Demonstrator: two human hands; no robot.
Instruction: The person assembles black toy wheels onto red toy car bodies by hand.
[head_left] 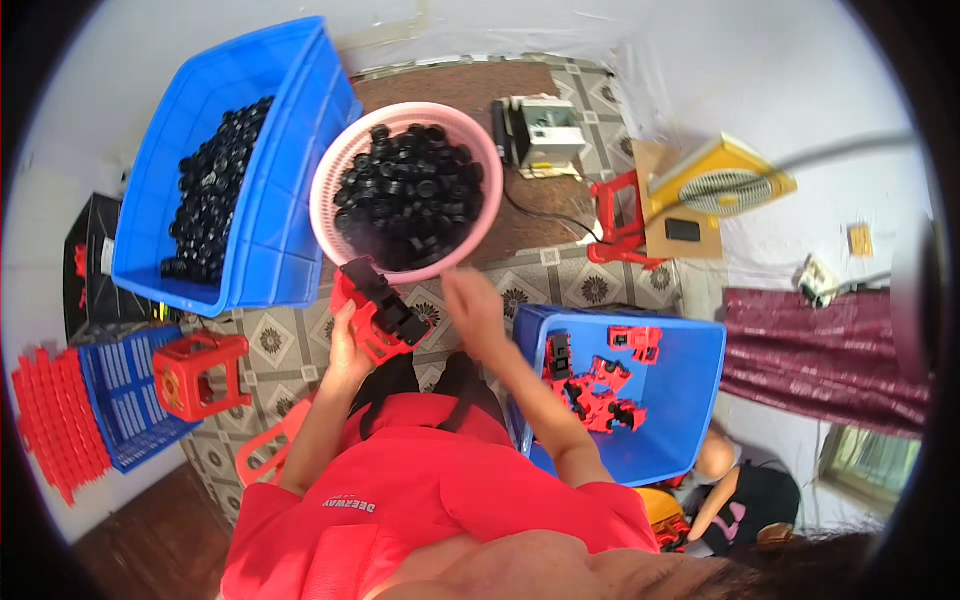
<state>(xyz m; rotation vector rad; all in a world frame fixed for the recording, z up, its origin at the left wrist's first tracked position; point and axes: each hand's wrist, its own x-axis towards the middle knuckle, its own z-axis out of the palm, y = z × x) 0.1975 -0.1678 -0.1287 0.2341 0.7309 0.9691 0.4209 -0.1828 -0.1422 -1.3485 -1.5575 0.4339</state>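
My left hand grips a red and black toy truck body, tilted in front of my waist. Just right of the toy, my right hand hovers apart from it, smeared by motion, so its fingers are hard to read. Beyond both hands, a pink plastic basket is heaped with small black toy wheels. To my right, a blue bin holds several red and black toy vehicles.
A tall blue bin with black wheels stands at the far left. Red stools and a blue crate sit at left. At right are a yellow fan, a phone and another person's arm. A cable crosses the floor.
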